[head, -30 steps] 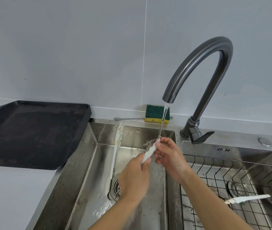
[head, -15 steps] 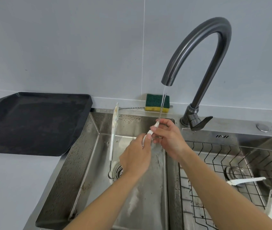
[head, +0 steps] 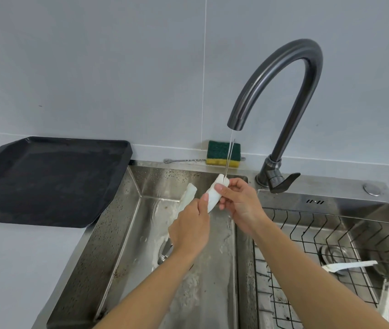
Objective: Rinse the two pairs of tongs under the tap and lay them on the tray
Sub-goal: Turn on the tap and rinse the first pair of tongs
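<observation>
Two hands: left hand and right hand both grip the white tongs.
Tongs: smooth, glossy, blades now spread apart under the thin stream from the curved dark tap.
Second tongs: in the wire-racked right basin.
Tray: flat, matte black, on the table.
Sink: wet brushed steel.

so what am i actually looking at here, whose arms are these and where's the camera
The camera sits on a person's head, looking down at their own bare arms; there is no robot. The left hand and right hand both hold a pair of white tongs under a thin stream from the dark tap, over the left basin of a steel sink. A second white pair of tongs lies in the wire rack in the right basin. A black tray waits on the counter to the left, and a sponge sits behind the sink.
</observation>
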